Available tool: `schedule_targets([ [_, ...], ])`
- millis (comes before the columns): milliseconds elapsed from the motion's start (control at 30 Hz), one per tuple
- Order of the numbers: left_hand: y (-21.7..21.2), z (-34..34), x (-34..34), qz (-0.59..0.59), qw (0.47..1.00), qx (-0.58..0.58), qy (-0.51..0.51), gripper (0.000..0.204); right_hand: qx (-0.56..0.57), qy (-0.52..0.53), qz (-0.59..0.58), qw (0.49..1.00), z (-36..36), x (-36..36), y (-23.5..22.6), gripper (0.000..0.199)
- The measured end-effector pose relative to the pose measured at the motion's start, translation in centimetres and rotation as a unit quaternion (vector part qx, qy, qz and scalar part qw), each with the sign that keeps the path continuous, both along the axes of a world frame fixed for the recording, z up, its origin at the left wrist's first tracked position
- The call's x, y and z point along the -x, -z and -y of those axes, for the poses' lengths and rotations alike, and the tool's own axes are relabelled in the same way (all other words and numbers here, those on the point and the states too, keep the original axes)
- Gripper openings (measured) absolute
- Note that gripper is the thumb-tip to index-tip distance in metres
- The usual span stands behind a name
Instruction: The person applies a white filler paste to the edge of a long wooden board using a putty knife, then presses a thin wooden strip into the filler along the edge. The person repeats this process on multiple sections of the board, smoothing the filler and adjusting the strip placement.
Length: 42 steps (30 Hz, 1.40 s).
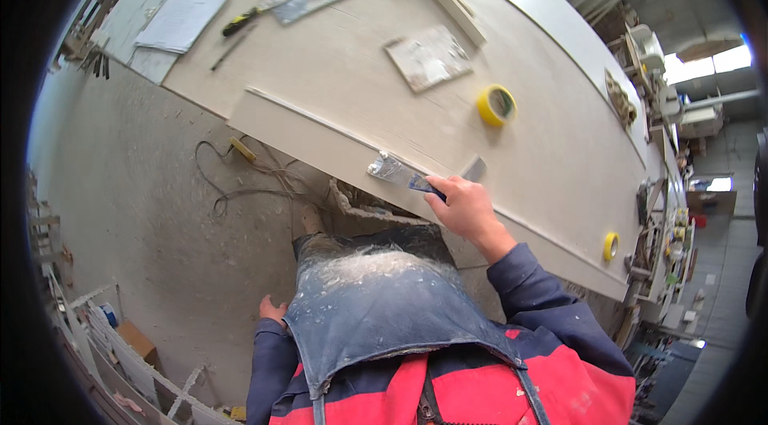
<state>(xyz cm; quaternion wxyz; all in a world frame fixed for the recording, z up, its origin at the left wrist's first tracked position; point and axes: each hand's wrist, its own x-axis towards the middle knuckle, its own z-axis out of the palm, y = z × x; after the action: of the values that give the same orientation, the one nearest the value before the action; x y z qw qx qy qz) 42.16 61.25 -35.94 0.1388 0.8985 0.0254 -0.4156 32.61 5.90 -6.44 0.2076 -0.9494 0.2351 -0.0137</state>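
Evidently your right hand (468, 209) was closed around the blue handle of a putty knife (400, 173), fingers wrapped together on it, with the metal blade reaching left and slightly far from your fist. That blade lay against the near edge of the long pale panel (360, 65), its long axis running roughly along the edge — so the tool pointed leftward down the strip, and the untouched length of edge lay to the left of your grip. Your left hand (272, 311) hung low by your hip, near the dusty floor (144, 209), well apart from the panel; its fingers were partly hidden behind your sleeve and apron, so I cannot tell whether it was open or closed. It held nothing I could see. Your right hand was plainly the nearer one to the work. Farther across the panel sat a yellow tape roll (497, 105), a smeared square board (428, 57) and a second scraper (268, 7) — none touching your knife.
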Motion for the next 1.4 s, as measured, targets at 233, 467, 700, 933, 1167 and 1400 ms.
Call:
schedule_targets([
  [233,-1.5,-5.0,-9.8,0.081,0.994,0.014,-0.072,0.07,-0.015,-0.018,-0.065,0.998,-5.4,-16.4,-1.8,0.036],
  [467,-1.7,-5.5,-13.2,0.087,0.99,0.032,-0.104,0.071,-0.008,-0.055,-0.065,0.996,-9.0,-26.9,-1.2,0.033],
  [700,-1.2,-5.7,-10.2,-0.006,0.994,0.022,-0.103,0.073,-0.143,0.024,0.177,0.974,-11.2,-30.5,-1.8,0.033],
  [933,0.9,-7.1,-12.1,-0.064,0.995,0.035,-0.072,0.073,-0.274,0.241,0.224,0.904,-3.6,-24.3,-2.7,0.032],
  [1167,1.6,-4.9,-19.8,-0.032,0.998,0.046,-0.004,0.074,-0.291,0.387,0.204,0.851,1.2,-17.0,-2.8,0.035],
  [1400,-2.8,-0.8,-25.3,0.009,0.998,0.026,0.06,0.074,-0.034,0.422,0.126,0.897,4.8,-19.6,1.7,0.04],
])
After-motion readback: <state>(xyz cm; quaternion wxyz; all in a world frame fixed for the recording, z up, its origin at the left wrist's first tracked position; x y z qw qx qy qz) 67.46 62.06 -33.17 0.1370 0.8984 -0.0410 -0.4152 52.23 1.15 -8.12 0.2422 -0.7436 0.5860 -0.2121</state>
